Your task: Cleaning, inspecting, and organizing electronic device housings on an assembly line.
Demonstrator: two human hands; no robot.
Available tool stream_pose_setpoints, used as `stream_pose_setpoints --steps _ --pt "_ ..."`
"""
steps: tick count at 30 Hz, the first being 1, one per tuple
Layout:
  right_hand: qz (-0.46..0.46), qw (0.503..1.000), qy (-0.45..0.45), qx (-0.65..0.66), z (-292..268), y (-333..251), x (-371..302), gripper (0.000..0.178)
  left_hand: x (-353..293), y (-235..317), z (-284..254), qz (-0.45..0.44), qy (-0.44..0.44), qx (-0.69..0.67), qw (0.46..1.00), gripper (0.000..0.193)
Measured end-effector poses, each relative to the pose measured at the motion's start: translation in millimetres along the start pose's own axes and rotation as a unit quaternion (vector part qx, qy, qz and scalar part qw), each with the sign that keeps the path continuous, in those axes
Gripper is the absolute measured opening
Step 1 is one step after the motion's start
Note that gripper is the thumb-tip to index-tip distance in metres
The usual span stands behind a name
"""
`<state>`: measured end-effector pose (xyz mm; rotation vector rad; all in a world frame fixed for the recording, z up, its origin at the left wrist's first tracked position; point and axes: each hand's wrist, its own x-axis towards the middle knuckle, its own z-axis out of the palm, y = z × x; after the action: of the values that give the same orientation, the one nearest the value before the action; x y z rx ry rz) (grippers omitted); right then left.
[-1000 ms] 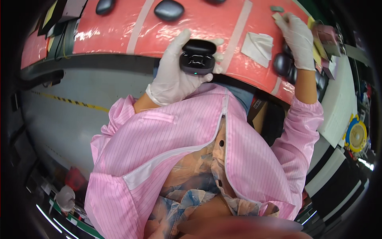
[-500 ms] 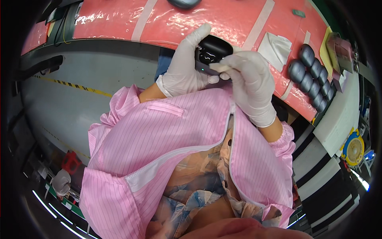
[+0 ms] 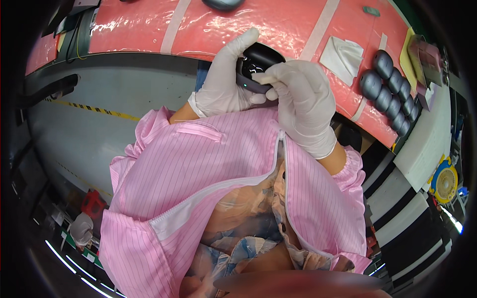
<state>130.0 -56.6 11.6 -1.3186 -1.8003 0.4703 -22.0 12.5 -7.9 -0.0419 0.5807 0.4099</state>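
My left hand (image 3: pixel 222 82), in a white glove, is wrapped around an open black earbud charging case (image 3: pixel 242 80). Its lid is raised, and a small green light glows on the front. In my gloved right hand (image 3: pixel 309 102), the fingers are pinched together at the case's front right edge. A small cream-coloured piece (image 3: pixel 265 78) sticks out from that pinch over the case opening. What exactly it is, I cannot tell. Glossy black shapes show inside the case, partly hidden by my fingers.
Several closed dark grey cases (image 3: pixel 390 94) stand in rows on the red-covered table (image 3: pixel 208 32) to the right. A folded white cloth (image 3: pixel 343 57) lies between them and my right hand. Another dark rounded case (image 3: pixel 223 4) is at the far edge. A yellow fan (image 3: pixel 443 183) stands farther right.
Both hands and the case have shifted slightly left. The cream-coloured piece has moved from the case's front rim to over its opening, still in my right fingers.
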Motion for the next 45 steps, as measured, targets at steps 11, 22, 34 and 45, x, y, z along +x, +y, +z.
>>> stream_pose_setpoints --steps 11,22,34,45 --pt "-0.071 0.996 -0.051 0.005 -7 9 10 0.021 -2 2 8 0.027 0.096 0.017 0.995 0.054" --pt "-0.059 0.995 0.001 -0.076 -7 23 -8 0.027 -2 6 -1 -0.028 -0.013 0.01 0.999 0.055" --pt "0.104 0.94 0.049 -0.321 -89 95 56 0.028 -28 19 -23 -0.046 -0.074 0.001 0.996 0.076" --pt "-0.077 0.919 -0.101 -0.373 -54 54 13 0.026 -145 234 -276 0.6 0.095 -0.299 0.736 0.031"
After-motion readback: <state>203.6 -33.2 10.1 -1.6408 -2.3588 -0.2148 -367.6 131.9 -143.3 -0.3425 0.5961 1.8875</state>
